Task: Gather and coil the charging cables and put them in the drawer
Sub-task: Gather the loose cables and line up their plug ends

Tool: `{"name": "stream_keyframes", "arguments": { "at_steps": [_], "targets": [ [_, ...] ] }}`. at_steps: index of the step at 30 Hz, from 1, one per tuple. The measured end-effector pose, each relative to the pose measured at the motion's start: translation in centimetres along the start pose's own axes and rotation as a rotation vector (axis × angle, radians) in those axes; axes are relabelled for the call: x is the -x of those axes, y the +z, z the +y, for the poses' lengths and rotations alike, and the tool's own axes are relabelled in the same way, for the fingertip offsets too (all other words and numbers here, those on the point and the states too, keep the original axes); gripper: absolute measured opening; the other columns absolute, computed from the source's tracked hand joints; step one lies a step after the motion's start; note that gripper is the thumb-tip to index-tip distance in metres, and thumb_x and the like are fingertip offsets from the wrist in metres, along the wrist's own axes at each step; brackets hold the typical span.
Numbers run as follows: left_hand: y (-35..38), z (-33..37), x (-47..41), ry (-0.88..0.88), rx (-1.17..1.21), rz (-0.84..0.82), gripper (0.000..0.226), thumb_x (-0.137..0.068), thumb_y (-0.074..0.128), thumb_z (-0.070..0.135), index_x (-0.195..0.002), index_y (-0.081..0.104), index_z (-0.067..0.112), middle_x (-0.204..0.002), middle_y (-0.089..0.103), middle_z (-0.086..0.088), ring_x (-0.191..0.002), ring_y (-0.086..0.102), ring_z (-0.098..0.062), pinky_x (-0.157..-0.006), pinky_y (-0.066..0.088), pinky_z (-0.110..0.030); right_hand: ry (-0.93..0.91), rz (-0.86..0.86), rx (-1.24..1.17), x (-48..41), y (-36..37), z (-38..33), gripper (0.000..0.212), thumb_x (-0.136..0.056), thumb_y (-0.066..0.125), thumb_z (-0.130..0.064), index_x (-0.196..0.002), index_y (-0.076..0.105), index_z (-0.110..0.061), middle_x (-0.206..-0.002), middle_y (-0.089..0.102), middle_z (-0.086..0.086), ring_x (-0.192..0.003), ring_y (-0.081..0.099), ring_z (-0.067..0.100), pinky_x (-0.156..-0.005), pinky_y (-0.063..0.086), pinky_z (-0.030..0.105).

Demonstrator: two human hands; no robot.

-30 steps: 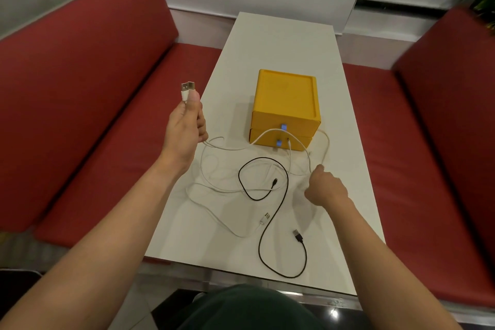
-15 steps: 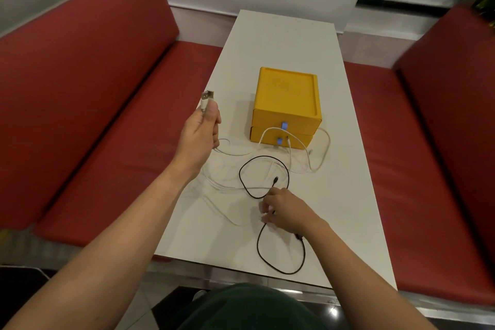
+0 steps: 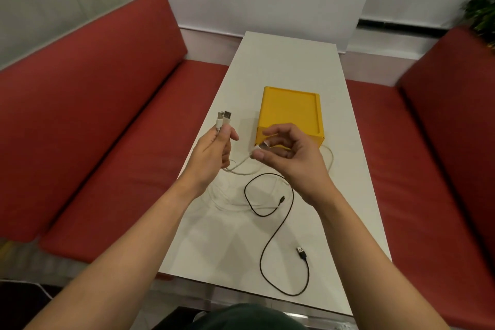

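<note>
Left hand (image 3: 214,150) pinches two white plugs (image 3: 223,118) upright; right hand (image 3: 284,153) pinches third plug (image 3: 261,147), just right of them; cable (image 3: 241,169) sags between.

The yellow drawer box (image 3: 290,112) blocks the table's (image 3: 289,56) centre. Loose white cables (image 3: 235,198) and 1 black cable (image 3: 276,233) clutter the lower middle. Bare tabletop lies open at upper centre, beyond the box.

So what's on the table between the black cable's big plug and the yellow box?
In the head view, the black cable loops there over tangled white cables, between its plug and the yellow box.
</note>
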State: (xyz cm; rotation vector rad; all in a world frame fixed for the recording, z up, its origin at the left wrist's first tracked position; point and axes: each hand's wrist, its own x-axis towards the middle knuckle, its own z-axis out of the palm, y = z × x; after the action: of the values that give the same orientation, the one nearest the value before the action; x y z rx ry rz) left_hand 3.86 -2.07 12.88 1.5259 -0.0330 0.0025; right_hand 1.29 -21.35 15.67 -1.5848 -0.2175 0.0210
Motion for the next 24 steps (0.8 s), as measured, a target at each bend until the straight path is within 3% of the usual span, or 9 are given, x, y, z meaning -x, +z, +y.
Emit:
{"name": "stream_keyframes", "arguments": {
  "at_steps": [6,9,13,17,20,22,24],
  "targets": [
    [0.5,1.1,0.1,0.031,0.107,-0.064,0.044,-0.112,0.041,0.033,-0.079,0.07,0.032,-0.065,0.037,0.003,-0.057,0.028,-0.01,-0.053,0.026,-0.025,-0.11,0.002,0.106,-3.2,2.8,-2.5,0.02,-0.087,0.081,-0.008,-0.106,0.076,-0.014,-0.095,0.079,-0.002,-0.086,0.077,0.013,-0.083,0.062,0.032],
    [0.1,1.0,-0.1,0.035,0.126,-0.056,0.033,-0.105,0.045,0.042,-0.092,0.07,0.024,-0.073,0.054,-0.002,-0.063,0.037,-0.013,-0.057,0.029,-0.028,-0.127,0.043,0.132,-4.2,3.7,-2.6,0.023,-0.087,0.081,-0.006,-0.108,0.077,-0.013,-0.097,0.08,0.0,-0.088,0.076,0.009,-0.083,0.062,0.029],
    [-0.6,0.8,-0.2,0.027,0.123,-0.064,0.034,-0.101,0.043,0.04,-0.104,0.063,0.014,-0.078,0.066,-0.008,-0.063,0.039,-0.015,-0.058,0.03,-0.028,-0.1,0.068,0.073,-4.9,4.4,-2.5,0.021,-0.083,0.084,-0.006,-0.102,0.076,-0.007,-0.093,0.08,0.005,-0.091,0.078,0.019,-0.087,0.062,0.042],
    [-1.1,0.9,0.0,0.05,0.1,-0.131,0.025,-0.1,0.04,0.035,-0.092,0.057,0.019,-0.069,0.059,0.0,-0.064,0.035,-0.015,-0.059,0.03,-0.027,-0.094,0.074,0.108,-5.3,4.8,-2.5,0.018,-0.08,0.087,-0.012,-0.096,0.08,-0.014,-0.09,0.081,0.0,-0.089,0.077,0.015,-0.087,0.062,0.04],
    [-0.8,1.0,0.0,0.066,0.039,-0.12,0.031,-0.102,0.04,0.036,-0.08,0.062,0.036,-0.068,0.049,0.005,-0.065,0.034,-0.013,-0.06,0.027,-0.03,-0.091,0.098,0.147,-5.4,5.4,-2.5,0.014,-0.083,0.086,-0.019,-0.096,0.082,-0.023,-0.088,0.079,-0.005,-0.068,0.067,0.005,-0.07,0.057,0.028],
    [-0.6,1.2,-0.1,0.07,0.037,-0.08,0.029,-0.103,0.041,0.038,-0.081,0.058,0.03,-0.068,0.047,0.006,-0.063,0.034,-0.012,-0.06,0.027,-0.03,-0.11,0.141,0.175,-5.4,5.6,-2.4,0.01,-0.087,0.082,-0.025,-0.097,0.081,-0.028,-0.094,0.078,-0.008,-0.066,0.059,0.003,-0.067,0.055,0.03],
    [-0.6,1.4,-0.3,0.095,0.035,-0.034,0.03,-0.104,0.04,0.038,-0.083,0.056,0.022,-0.066,0.052,0.004,-0.063,0.038,-0.014,-0.062,0.031,-0.032,-0.109,0.18,0.159,-5.0,5.4,-2.2,0.005,-0.093,0.076,-0.028,-0.096,0.079,-0.028,-0.094,0.077,-0.009,-0.072,0.064,0.007,-0.072,0.058,0.036]
  ]
}}
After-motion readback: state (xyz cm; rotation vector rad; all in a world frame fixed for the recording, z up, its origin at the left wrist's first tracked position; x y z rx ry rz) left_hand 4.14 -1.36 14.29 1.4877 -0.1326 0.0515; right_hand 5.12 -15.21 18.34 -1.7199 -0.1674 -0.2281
